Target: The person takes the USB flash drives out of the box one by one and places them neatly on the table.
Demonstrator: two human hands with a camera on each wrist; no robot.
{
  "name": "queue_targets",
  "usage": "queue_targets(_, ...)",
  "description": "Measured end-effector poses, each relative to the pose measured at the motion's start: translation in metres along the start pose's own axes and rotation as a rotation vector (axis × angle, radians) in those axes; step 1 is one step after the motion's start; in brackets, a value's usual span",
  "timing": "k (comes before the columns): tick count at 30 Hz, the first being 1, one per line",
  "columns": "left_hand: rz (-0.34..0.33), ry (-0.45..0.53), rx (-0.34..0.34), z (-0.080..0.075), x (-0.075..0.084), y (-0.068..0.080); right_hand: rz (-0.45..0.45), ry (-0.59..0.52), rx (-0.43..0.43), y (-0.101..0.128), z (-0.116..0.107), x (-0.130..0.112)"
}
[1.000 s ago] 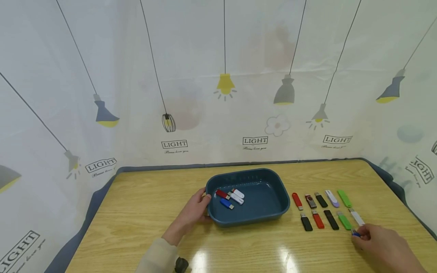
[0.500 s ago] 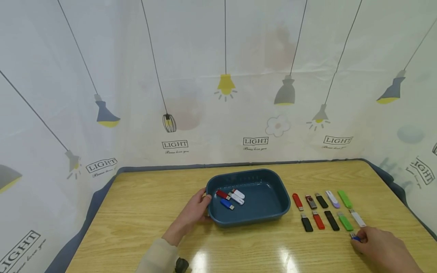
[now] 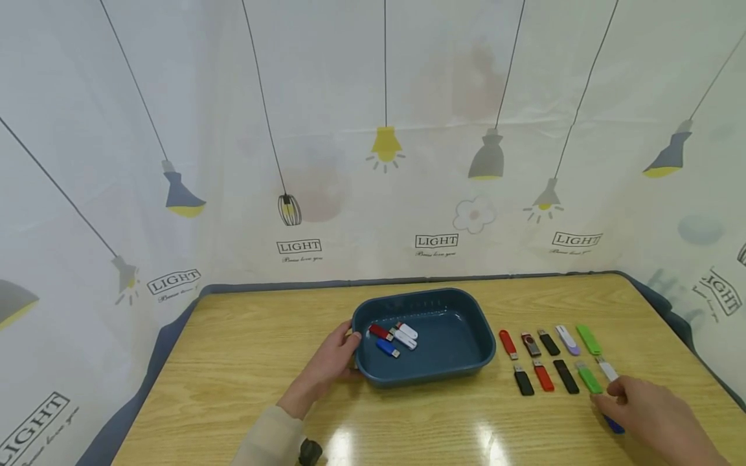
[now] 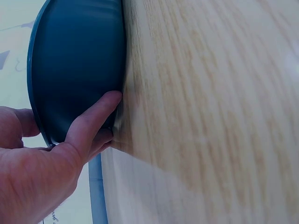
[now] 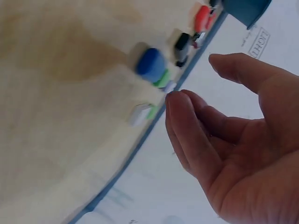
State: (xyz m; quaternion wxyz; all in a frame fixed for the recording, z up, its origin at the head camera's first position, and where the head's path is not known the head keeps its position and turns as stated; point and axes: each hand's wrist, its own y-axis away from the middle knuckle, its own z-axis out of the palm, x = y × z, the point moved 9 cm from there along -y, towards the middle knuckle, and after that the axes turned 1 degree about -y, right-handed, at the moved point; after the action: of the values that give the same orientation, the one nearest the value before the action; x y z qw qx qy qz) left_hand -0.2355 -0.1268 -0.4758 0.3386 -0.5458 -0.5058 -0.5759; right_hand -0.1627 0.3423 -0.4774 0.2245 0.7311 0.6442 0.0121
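Note:
My left hand (image 3: pixel 329 357) holds the left end of a dark teal plastic basin (image 3: pixel 428 377). In the left wrist view its thumb is at the rim and its fingers lie against the outer wall, low by the table. Over the right side of the table is my right hand (image 3: pixel 655 413), thumb and fingers apart with nothing between them. A blue USB stick (image 3: pixel 614 424) lies beneath it, partly covered by the hand in the head view. Close by are a white USB stick (image 3: pixel 607 369), partly hidden by the fingers, and a green one (image 3: pixel 588 378).
Several more USB sticks lie in two rows right of the basin, among them red (image 3: pixel 508 343), black (image 3: pixel 566 377) and bright green (image 3: pixel 588 338) ones. Inside the basin are a blue stick (image 3: pixel 386 347), a dark red one (image 3: pixel 381 332) and white ones.
My right hand has let go of the blue USB stick, which now lies on the table at the near end of the row. The left hand and the basin stay put.

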Motion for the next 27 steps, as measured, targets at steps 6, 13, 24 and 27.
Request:
queue_targets(6, -0.007, -0.001, 0.002, -0.001, 0.0, 0.0, -0.168, -0.02, 0.122, -0.002, -0.029, -0.058)
queue_targets(13, -0.005, 0.001, -0.003, 0.0, 0.0, -0.001, -0.378, -0.03, 0.319, 0.002, -0.05, -0.141)
queue_targets(24, -0.008, -0.003, -0.004, 0.001, 0.001, 0.0, -0.648, -0.023, 0.436, -0.005, -0.032, -0.258)
queue_targets(27, -0.013, 0.002, -0.002, 0.001, 0.0, 0.001, -0.682, -0.011, 0.416, -0.012, -0.023, -0.281)
